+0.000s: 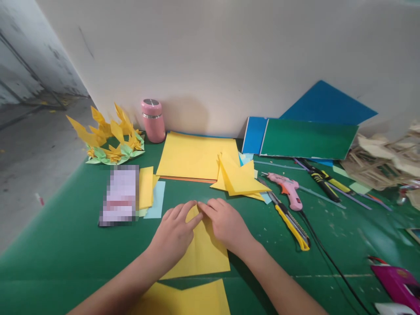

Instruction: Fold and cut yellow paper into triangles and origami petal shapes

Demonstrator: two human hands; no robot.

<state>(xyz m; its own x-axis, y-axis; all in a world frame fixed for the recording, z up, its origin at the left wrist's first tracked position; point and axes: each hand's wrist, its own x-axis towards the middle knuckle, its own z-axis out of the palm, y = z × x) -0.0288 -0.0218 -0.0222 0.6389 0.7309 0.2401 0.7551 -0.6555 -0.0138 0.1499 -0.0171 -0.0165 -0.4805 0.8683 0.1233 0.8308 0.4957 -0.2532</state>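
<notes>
A sheet of yellow paper [210,258] lies on the green table in front of me, with a crease running down its middle and its far end narrowed under my fingers. My left hand [175,229] presses on its left side, thumb and fingers closed at the far tip. From the other side my right hand [228,223] meets it there, fingers bent and closed on the paper's edge. The fingertips of both hands nearly touch. Closer to me lies another folded yellow sheet [200,299], partly covered by my left forearm.
Beyond my hands are a yellow paper stack [197,153] and folded yellow pieces [239,177]. On the right lie a utility knife [292,225], a pink glue gun [285,188] with its cord, and pliers [323,181]. A paper crown [113,135] and pink flask [153,122] stand left.
</notes>
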